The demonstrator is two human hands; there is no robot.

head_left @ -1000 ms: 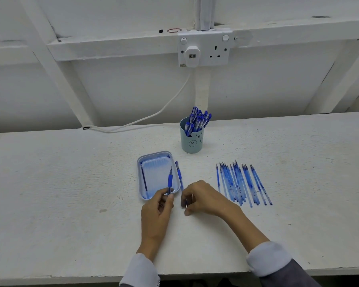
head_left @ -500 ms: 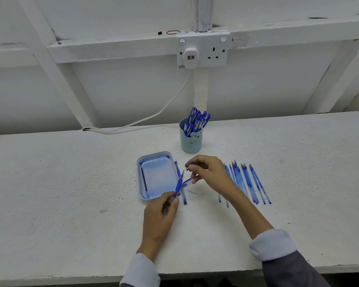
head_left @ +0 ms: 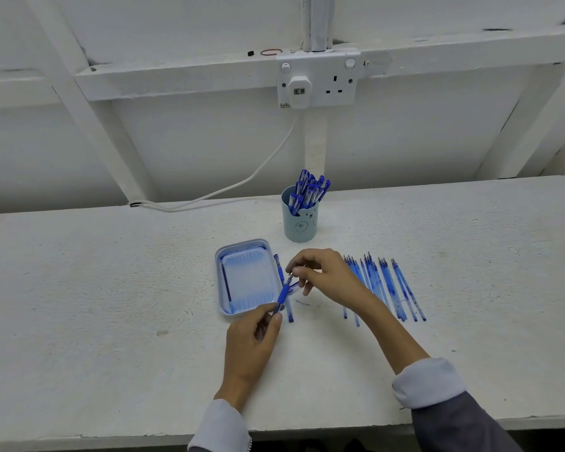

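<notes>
Right hand (head_left: 323, 275) now at pen (head_left: 282, 293) tip

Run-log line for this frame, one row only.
left hand: grips blue plastic pen | right hand: pinches pen's tip end | beside: light-blue plastic tray | right: row of blue refills

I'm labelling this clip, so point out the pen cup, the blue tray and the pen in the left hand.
pen cup (head_left: 300, 223), head view, front wall.
blue tray (head_left: 218, 282), head view, left rim.
pen (head_left: 283, 294), head view, blue grip section.
</notes>
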